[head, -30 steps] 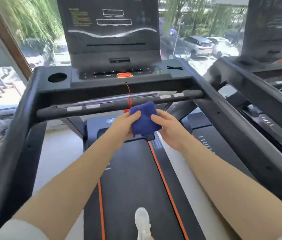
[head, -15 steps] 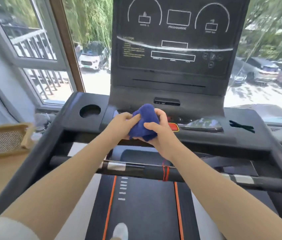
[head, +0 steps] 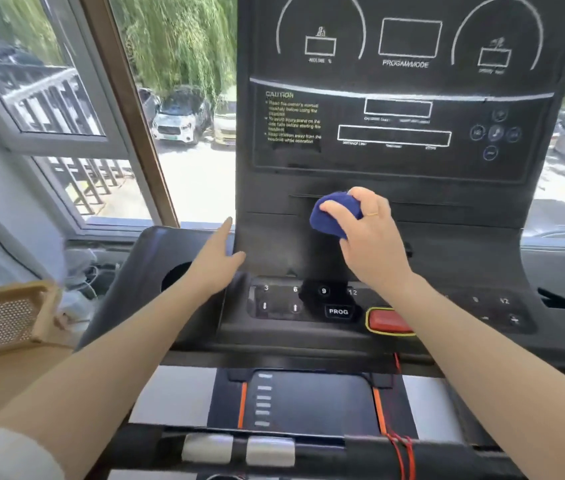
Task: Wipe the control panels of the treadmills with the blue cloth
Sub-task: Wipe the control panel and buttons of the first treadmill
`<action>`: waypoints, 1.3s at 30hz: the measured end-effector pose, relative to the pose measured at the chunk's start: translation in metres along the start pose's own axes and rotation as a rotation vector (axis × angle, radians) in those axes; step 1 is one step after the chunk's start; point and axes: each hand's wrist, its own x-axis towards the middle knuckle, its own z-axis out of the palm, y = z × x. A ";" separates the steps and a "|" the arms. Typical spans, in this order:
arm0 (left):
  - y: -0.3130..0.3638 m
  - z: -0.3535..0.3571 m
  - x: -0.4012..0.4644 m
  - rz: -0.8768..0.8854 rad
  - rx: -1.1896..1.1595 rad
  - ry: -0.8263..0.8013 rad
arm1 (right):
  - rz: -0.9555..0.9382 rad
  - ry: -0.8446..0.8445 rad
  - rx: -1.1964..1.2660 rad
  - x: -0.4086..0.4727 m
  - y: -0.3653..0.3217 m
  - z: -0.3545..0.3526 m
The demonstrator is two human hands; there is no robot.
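Blue cloth [head: 331,216]: soft, light, bunched; your right hand [head: 371,237] clutches it against the control panel's [head: 405,109] lower edge. Keep it wadded in your palm. Your left hand [head: 217,259]: fingers straight, at the panel's left edge.
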 end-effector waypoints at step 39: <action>-0.019 -0.004 0.005 -0.021 -0.255 -0.162 | -0.292 -0.694 0.304 -0.019 -0.003 0.013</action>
